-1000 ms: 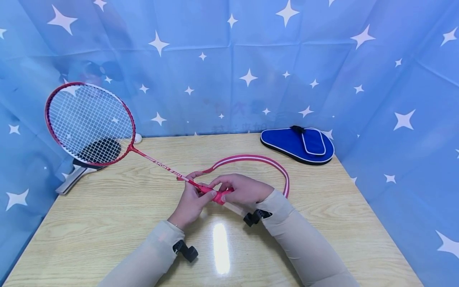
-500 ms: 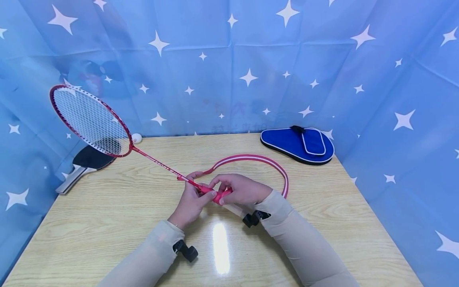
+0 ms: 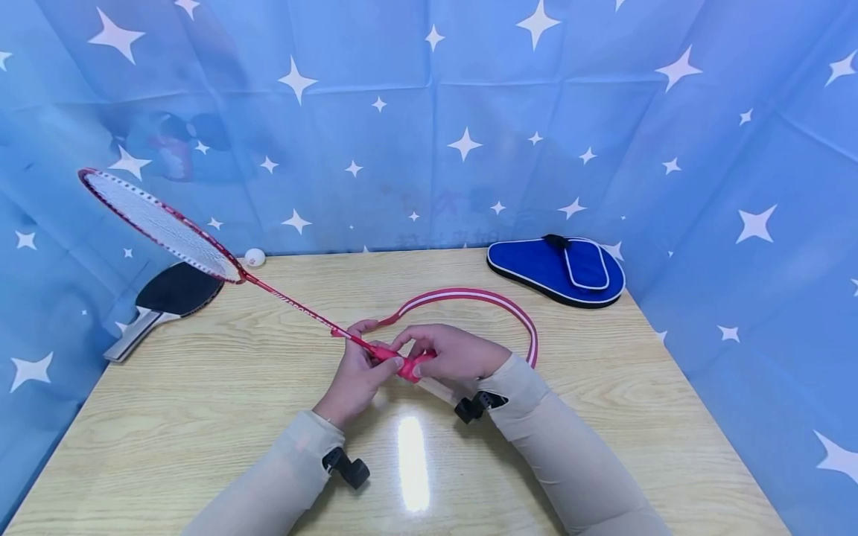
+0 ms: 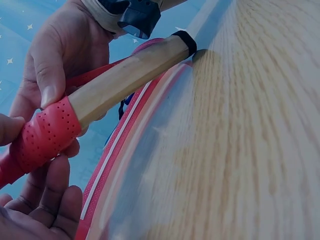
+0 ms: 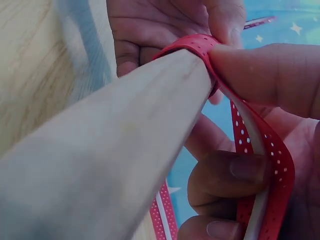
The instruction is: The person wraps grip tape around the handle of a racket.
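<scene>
A red badminton racket (image 3: 290, 301) is held above the table, its head at the left and seen nearly edge-on. My left hand (image 3: 355, 383) holds it where the handle joins the shaft, thumb on the wrapped red part. Red perforated grip tape (image 4: 47, 130) covers the upper handle; below it the wooden handle (image 4: 130, 72) is bare down to a black end. My right hand (image 3: 459, 353) pinches the tape against the handle, thumb on its edge. The loose tape (image 5: 272, 160) passes through the right fingers, and its white-striped length loops over the table behind the hands.
At the table's left edge lies a black table tennis bat (image 3: 179, 289), with a white ball (image 3: 255, 257) near it. A blue bat case (image 3: 556, 272) rests at the back right. A starry blue curtain (image 3: 402, 149) surrounds the wooden table (image 3: 201, 417).
The racket has turned about its shaft, so its face has gone from broad to nearly edge-on. Both hands stay in almost the same place, and the tape loop has drawn in very slightly.
</scene>
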